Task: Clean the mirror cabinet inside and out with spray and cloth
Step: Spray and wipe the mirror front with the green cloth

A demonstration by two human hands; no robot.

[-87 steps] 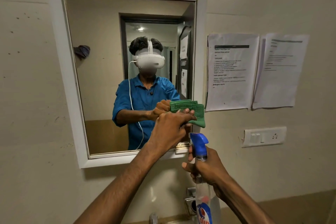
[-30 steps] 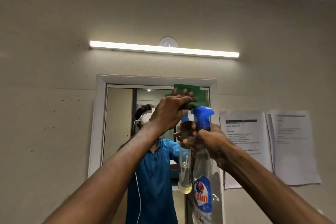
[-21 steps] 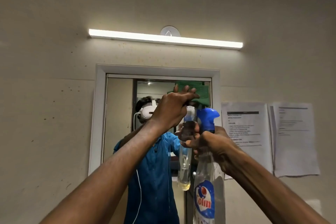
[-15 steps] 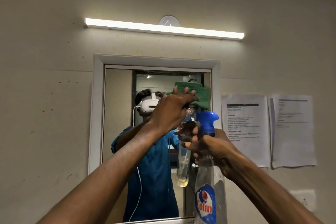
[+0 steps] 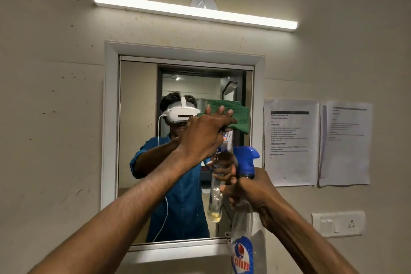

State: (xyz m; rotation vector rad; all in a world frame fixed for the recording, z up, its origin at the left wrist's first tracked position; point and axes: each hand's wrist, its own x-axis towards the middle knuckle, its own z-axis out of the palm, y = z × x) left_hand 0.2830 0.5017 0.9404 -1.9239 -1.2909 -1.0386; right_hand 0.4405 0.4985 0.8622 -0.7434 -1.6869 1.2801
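The mirror cabinet (image 5: pixel 110 131) hangs on the wall with a white frame, its mirror door closed. My left hand (image 5: pixel 205 135) presses a folded green cloth (image 5: pixel 241 115) flat against the glass near the right edge, about mid-height. My right hand (image 5: pixel 253 191) grips the neck of a clear spray bottle (image 5: pixel 243 229) with a blue trigger head and a blue Colin label, held upright in front of the mirror's lower right corner. The glass reflects a person in a blue shirt, both hands and the bottle.
A lit tube light (image 5: pixel 193 11) runs along the wall above the cabinet. Two printed paper sheets (image 5: pixel 291 142) are stuck to the wall right of the frame. A white switch plate (image 5: pixel 338 223) sits lower right.
The view has tilted down, so the mirror's bottom edge shows again. The cloth has slid down the right side of the glass from the top edge. The bottle stays in my right hand.
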